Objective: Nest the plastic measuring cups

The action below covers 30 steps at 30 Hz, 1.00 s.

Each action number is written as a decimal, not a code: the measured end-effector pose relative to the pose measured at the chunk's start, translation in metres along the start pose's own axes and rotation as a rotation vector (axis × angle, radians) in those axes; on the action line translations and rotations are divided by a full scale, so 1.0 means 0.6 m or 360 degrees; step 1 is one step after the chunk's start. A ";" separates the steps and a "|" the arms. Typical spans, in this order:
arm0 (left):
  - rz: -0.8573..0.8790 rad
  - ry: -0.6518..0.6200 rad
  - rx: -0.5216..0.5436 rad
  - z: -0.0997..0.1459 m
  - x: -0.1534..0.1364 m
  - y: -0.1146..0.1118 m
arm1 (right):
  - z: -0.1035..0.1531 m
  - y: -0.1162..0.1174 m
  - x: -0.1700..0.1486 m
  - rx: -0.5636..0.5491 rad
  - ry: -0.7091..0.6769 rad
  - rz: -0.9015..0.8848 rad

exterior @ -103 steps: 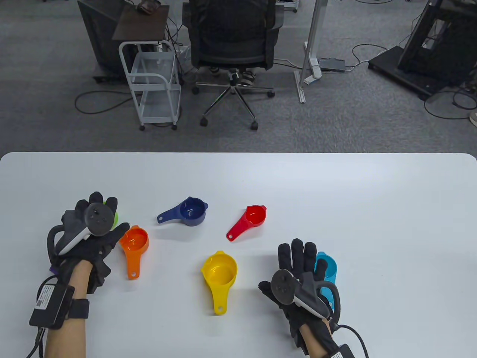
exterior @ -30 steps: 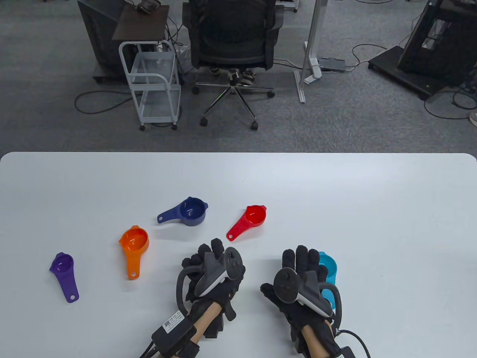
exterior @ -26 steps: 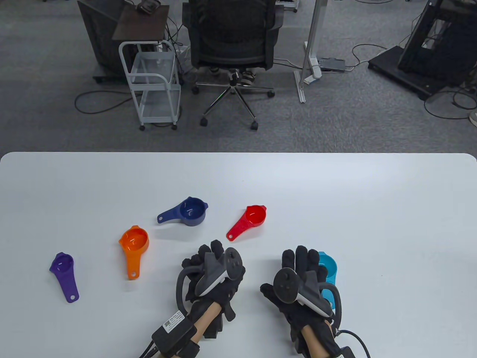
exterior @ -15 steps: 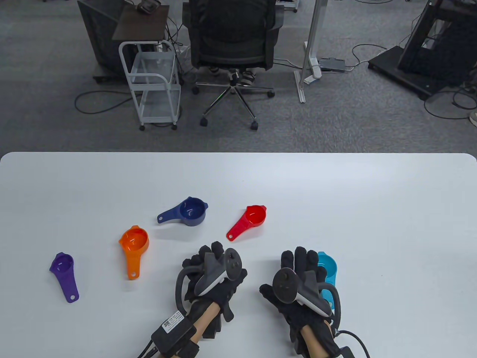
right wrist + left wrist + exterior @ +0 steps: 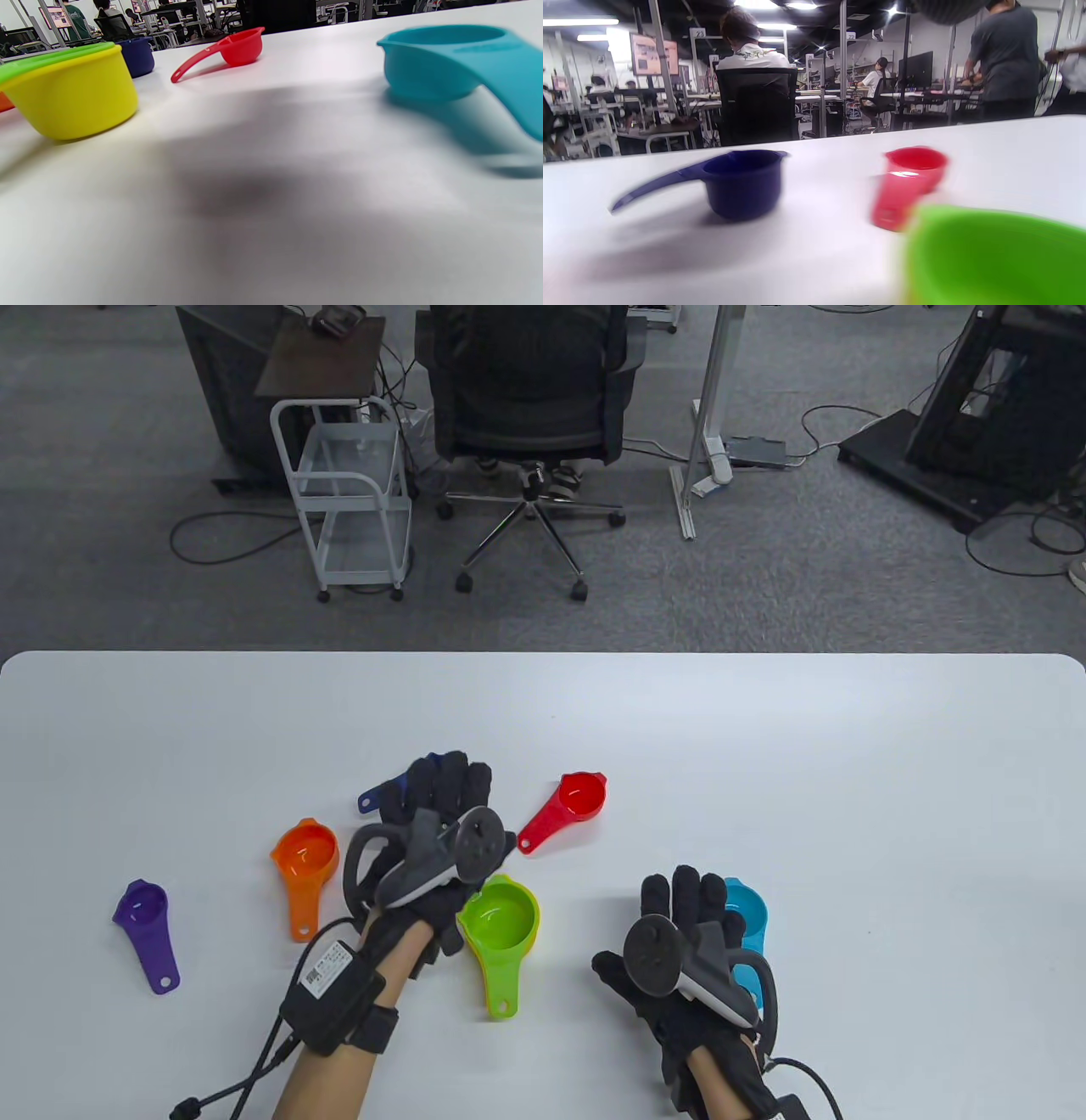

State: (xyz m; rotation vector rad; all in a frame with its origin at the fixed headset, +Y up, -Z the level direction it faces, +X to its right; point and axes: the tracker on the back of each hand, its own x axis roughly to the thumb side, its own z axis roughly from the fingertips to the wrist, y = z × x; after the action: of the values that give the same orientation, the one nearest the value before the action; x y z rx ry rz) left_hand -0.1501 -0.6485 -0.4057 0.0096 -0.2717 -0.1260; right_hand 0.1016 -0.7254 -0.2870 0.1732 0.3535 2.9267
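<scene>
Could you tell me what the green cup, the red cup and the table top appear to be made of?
Green cup: plastic, it seems, glossy; soft highlights inside the bowl, handle moulded in one piece.
Red cup: likely the same glossy plastic; a bright glint inside.
Table: smooth matte white surface, perhaps laminate; it cannot be told for sure.

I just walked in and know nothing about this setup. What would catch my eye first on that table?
Bright plastic measuring cups lie scattered over the near half of the white table. Near the middle, a green cup sits nested in a yellow cup. Two black-gloved hands come in from the near edge: the left hand over the navy cup, the right hand beside the teal cup.
</scene>
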 end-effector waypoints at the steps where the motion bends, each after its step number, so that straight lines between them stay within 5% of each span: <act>1: -0.0009 -0.0016 -0.0077 -0.018 -0.013 -0.007 | 0.001 0.000 0.000 0.0002 -0.0001 -0.0001; 3: 0.0017 -0.0040 -0.0295 -0.052 -0.033 -0.029 | 0.004 0.002 -0.002 0.0010 0.0016 -0.0025; 8: -0.0049 -0.0058 -0.0486 -0.120 -0.057 -0.092 | 0.014 -0.003 -0.007 -0.0028 0.0026 -0.0083; 15: 0.0145 -0.0070 -0.0734 -0.173 -0.072 -0.131 | 0.012 0.004 -0.012 0.0031 0.0078 -0.0090; 22: -0.0061 -0.0033 -0.0543 -0.163 -0.062 -0.107 | 0.013 0.006 -0.015 0.0058 0.0102 -0.0107; 30: -0.0078 -0.0042 -0.0256 -0.054 -0.033 -0.016 | 0.011 0.004 -0.003 0.0075 0.0066 -0.0058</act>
State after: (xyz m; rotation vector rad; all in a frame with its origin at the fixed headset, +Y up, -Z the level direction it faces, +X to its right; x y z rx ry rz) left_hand -0.1615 -0.6559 -0.4426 -0.1452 -0.2874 -0.1966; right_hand 0.1038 -0.7264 -0.2800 0.1117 0.4272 2.8913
